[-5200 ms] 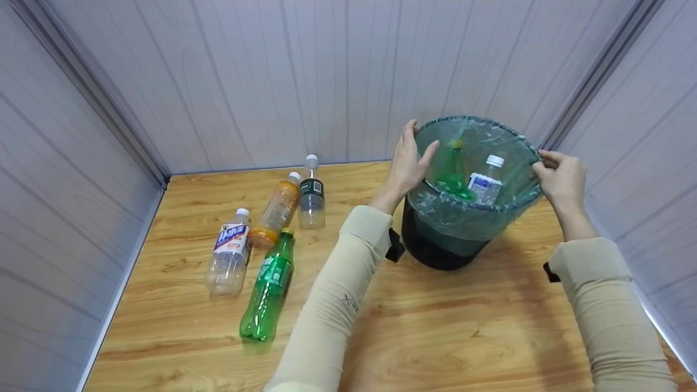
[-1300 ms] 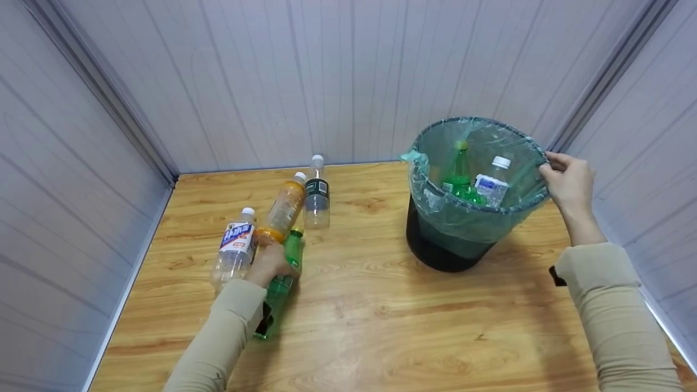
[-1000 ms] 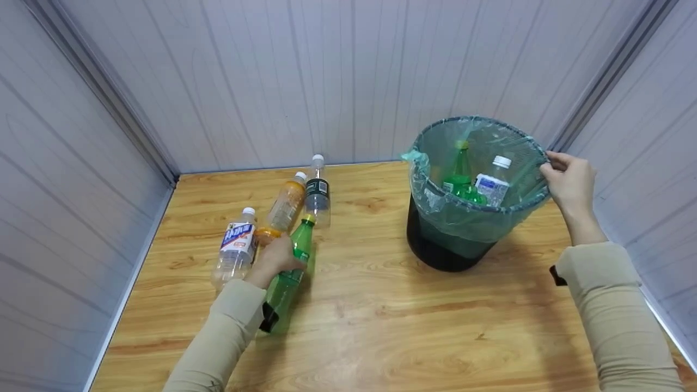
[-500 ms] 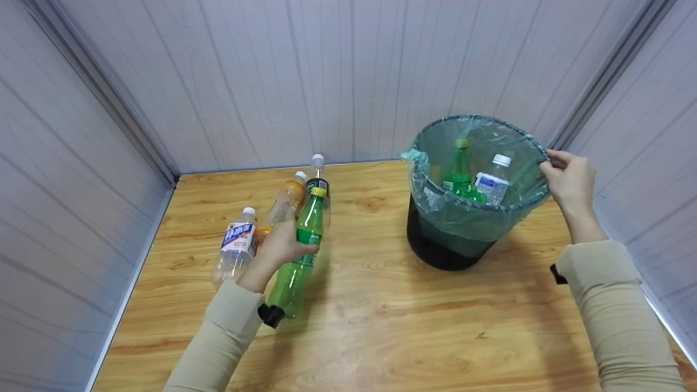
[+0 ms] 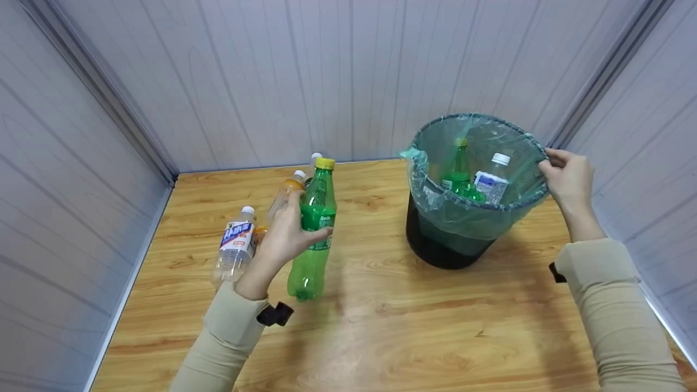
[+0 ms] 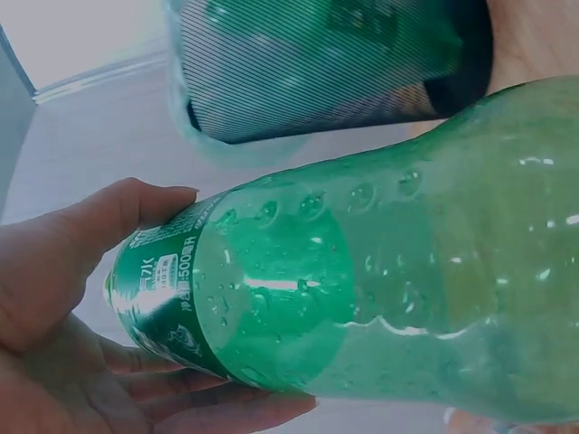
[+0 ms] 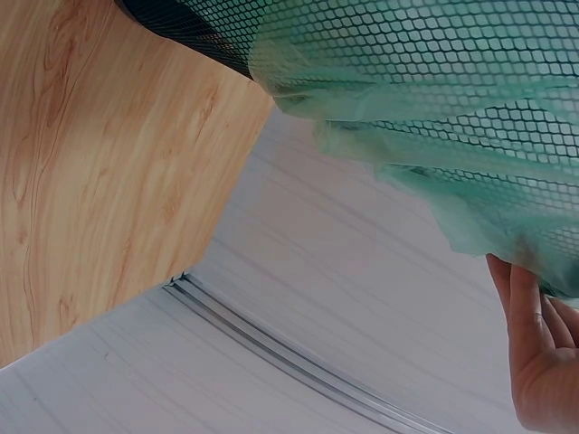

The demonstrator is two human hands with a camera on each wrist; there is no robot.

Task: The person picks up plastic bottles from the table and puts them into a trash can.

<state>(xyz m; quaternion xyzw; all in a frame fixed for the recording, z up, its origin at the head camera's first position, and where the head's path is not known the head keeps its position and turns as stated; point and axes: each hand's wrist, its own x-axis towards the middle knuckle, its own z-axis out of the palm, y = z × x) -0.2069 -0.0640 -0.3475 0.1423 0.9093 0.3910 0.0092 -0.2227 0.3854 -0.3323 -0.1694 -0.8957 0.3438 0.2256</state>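
a green plastic bottle (image 5: 320,218) stands slightly tilted just left of centre in the head view, grasped by the left hand (image 5: 288,231), thumb on one side and fingers on the other. it has a yellow cap, a dark green label with white lettering, and a see-through body that pales to yellow-green at the base. right of centre sits a black mesh bin (image 5: 435,245) with a thin green liner (image 5: 463,218) folded over its rim; the right hand (image 5: 572,177) pinches that rim at the right. inside are a yellow-capped bottle (image 5: 460,166) and a white-capped bottle (image 5: 491,182). left of centre lie a clear bottle (image 5: 235,245), an orange bottle (image 5: 280,198) and a third bottle (image 5: 317,157), mostly hidden. the worktop (image 5: 414,321) is warm, honey-coloured wood grain, glossy at lower centre. pale, faintly streaked panels form the back wall (image 5: 348,81), left wall (image 5: 71,190) and right wall (image 5: 653,179), with grey corner strips.
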